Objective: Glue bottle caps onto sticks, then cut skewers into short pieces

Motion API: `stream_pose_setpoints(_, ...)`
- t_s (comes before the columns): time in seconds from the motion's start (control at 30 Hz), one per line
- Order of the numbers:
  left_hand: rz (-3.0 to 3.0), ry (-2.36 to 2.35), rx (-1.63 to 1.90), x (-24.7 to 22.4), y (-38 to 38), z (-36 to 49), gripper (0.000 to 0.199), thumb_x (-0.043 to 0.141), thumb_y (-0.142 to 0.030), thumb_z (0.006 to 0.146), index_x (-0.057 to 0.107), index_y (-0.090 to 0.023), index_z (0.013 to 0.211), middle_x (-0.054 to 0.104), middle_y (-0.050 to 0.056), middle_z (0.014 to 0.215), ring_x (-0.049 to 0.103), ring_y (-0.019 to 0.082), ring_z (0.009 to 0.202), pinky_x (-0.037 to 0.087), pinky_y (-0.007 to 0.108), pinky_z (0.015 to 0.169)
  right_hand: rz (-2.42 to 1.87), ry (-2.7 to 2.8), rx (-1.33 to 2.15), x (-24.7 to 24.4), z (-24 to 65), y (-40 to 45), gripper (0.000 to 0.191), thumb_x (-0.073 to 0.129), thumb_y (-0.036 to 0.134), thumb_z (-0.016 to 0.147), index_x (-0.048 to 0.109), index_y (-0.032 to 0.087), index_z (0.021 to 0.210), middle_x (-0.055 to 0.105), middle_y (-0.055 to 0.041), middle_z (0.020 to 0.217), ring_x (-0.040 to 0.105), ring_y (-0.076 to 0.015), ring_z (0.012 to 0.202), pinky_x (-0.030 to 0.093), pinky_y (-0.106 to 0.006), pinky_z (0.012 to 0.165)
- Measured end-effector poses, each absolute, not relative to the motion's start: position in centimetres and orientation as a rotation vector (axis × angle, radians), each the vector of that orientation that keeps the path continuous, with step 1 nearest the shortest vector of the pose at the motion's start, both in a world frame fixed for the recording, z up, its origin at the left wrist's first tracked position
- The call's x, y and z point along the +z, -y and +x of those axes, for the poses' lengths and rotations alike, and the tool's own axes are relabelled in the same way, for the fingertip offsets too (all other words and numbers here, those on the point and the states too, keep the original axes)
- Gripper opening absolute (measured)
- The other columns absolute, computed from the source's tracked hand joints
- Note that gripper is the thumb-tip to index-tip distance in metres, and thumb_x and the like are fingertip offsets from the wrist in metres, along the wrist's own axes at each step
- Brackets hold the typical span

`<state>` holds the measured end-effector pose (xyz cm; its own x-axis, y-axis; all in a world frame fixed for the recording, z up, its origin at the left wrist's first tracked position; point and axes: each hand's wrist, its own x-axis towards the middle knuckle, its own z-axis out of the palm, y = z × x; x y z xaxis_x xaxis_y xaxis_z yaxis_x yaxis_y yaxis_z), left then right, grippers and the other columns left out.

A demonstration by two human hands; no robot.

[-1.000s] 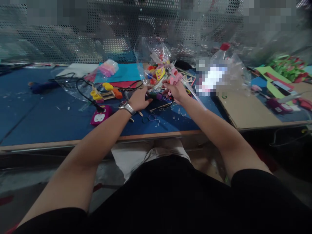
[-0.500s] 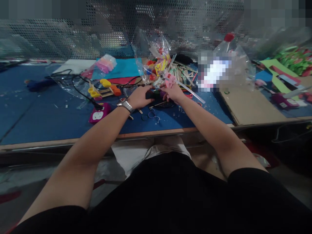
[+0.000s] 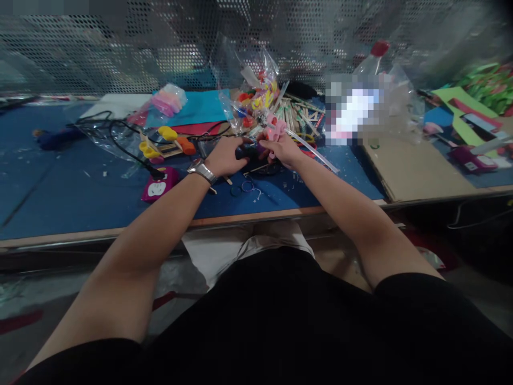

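My right hand is closed around a pink glue gun; a long clear glue stick juts out behind it toward the right. Thumb and fingers of my left hand curl about a small dark object whose kind I cannot make out. Both hands meet close together above the blue table, and the fingertips partly hide what lies between them. Just below is a pair of scissors with round handles. A silver watch is on my left wrist.
Behind the hands are a plastic bag of colourful pieces and a pile of sticks. At left stand a purple power socket with a black cord and a stick model with yellow and orange parts. Cardboard lies at right.
The hands have shifted slightly while staying close together, and the dark object shows a little more between them. The whole view has moved a little.
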<state>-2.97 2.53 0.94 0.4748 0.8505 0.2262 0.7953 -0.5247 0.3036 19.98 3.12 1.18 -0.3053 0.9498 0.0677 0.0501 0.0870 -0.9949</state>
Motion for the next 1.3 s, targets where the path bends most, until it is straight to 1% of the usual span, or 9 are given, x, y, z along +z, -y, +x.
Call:
stream_pose_setpoints(0.1, 2.574, -1.396, 0.503, 0.9, -2.5, -2.7, 0.064, 0.068, -0.045, 0.092, 0.073, -0.017, 0.149, 0.078, 0.015, 0.142, 0.067, 0.042, 0.14, 0.049, 0.057, 0.126, -1.116, 1.526, 1.338, 1.4, 19.7, -2.9, 0.009, 0.069, 0.011, 0.102, 0.065, 0.019, 0.103, 0.068, -0.001, 0.085, 0.072, -0.0142, 0.061, 0.047, -0.02, 0.042)
stream_pose_setpoints(0.27, 2.533, -1.448, 0.538, 0.9, -2.7, -2.7, 0.06, 0.069, -0.038, 0.09, 0.074, -0.017, 0.146, 0.078, 0.016, 0.143, 0.067, 0.042, 0.14, 0.047, 0.059, 0.128, -1.229, 1.505, 1.28, 1.5, 20.0, -2.9, 0.013, 0.079, 0.02, 0.102, 0.066, 0.021, 0.102, 0.062, 0.0017, 0.074, 0.06, -0.0111, 0.05, 0.045, -0.021, 0.041)
stream_pose_setpoints(0.37, 2.509, -1.487, 0.571, 0.9, -2.6, -3.0, 0.06, 0.069, -0.038, 0.09, 0.074, -0.016, 0.146, 0.079, 0.017, 0.14, 0.069, 0.041, 0.136, 0.048, 0.059, 0.126, -1.233, 1.512, 1.238, 1.4, 20.2, -3.0, 0.014, 0.08, 0.025, 0.102, 0.067, 0.021, 0.104, 0.058, 0.0035, 0.071, 0.053, -0.0096, 0.048, 0.051, -0.023, 0.047)
stream_pose_setpoints(0.47, 2.497, -1.469, 0.603, 0.9, -2.5, -3.1, 0.059, 0.068, -0.039, 0.091, 0.074, -0.016, 0.145, 0.08, 0.016, 0.139, 0.071, 0.039, 0.132, 0.051, 0.056, 0.124, -1.221, 1.5, 1.206, 1.4, 20.4, -2.9, 0.013, 0.079, 0.024, 0.102, 0.067, 0.021, 0.106, 0.061, 0.0027, 0.077, 0.053, -0.0091, 0.05, 0.057, -0.027, 0.054)
stream_pose_setpoints(0.53, 2.491, -1.455, 0.612, 0.9, -2.4, -3.1, 0.059, 0.068, -0.04, 0.091, 0.075, -0.017, 0.144, 0.081, 0.014, 0.138, 0.071, 0.037, 0.131, 0.053, 0.055, 0.122, -1.211, 1.483, 1.19, 1.5, 20.6, -2.9, 0.009, 0.075, 0.021, 0.103, 0.067, 0.021, 0.106, 0.063, 0.0018, 0.08, 0.053, -0.0091, 0.051, 0.054, -0.026, 0.052)
stream_pose_setpoints(0.67, 2.496, -1.396, 0.594, 0.9, -2.1, -2.8, 0.06, 0.068, -0.041, 0.091, 0.075, -0.018, 0.145, 0.082, 0.013, 0.137, 0.073, 0.036, 0.13, 0.055, 0.052, 0.119, -1.237, 1.447, 1.15, 1.3, 20.9, -3.3, 0.011, 0.073, 0.013, 0.101, 0.065, 0.021, 0.102, 0.06, 0.0032, 0.075, 0.05, -0.0087, 0.049, 0.04, -0.02, 0.04)
stream_pose_setpoints(0.87, 2.493, -1.431, 0.569, 1.1, -1.7, -2.3, 0.063, 0.069, -0.039, 0.09, 0.073, -0.018, 0.149, 0.081, 0.014, 0.136, 0.071, 0.038, 0.13, 0.055, 0.053, 0.116, -1.275, 1.463, 1.109, 0.7, 20.8, -3.8, 0.014, 0.073, 0.01, 0.098, 0.068, 0.022, 0.102, 0.061, 0.0016, 0.077, 0.055, -0.011, 0.057, 0.036, -0.018, 0.036)
stream_pose_setpoints(1.17, 2.491, -1.431, 0.571, 1.2, -1.9, -2.5, 0.062, 0.069, -0.036, 0.089, 0.073, -0.018, 0.148, 0.081, 0.014, 0.138, 0.071, 0.04, 0.132, 0.056, 0.056, 0.118, -1.217, 1.468, 1.225, 0.4, 20.4, -3.6, 0.012, 0.073, 0.01, 0.1, 0.068, 0.021, 0.102, 0.067, -0.0028, 0.088, 0.067, -0.0146, 0.071, 0.052, -0.02, 0.046)
stream_pose_setpoints(1.3, 2.461, -1.414, 0.592, 1.2, -1.9, -2.5, 0.062, 0.071, -0.035, 0.087, 0.074, -0.019, 0.147, 0.081, 0.014, 0.138, 0.071, 0.038, 0.132, 0.055, 0.055, 0.119, -1.202, 1.457, 1.2, 0.2, 20.8, -3.9, 0.012, 0.074, 0.014, 0.1, 0.067, 0.022, 0.107, 0.067, -0.0016, 0.088, 0.066, -0.0134, 0.069, 0.053, -0.019, 0.046)
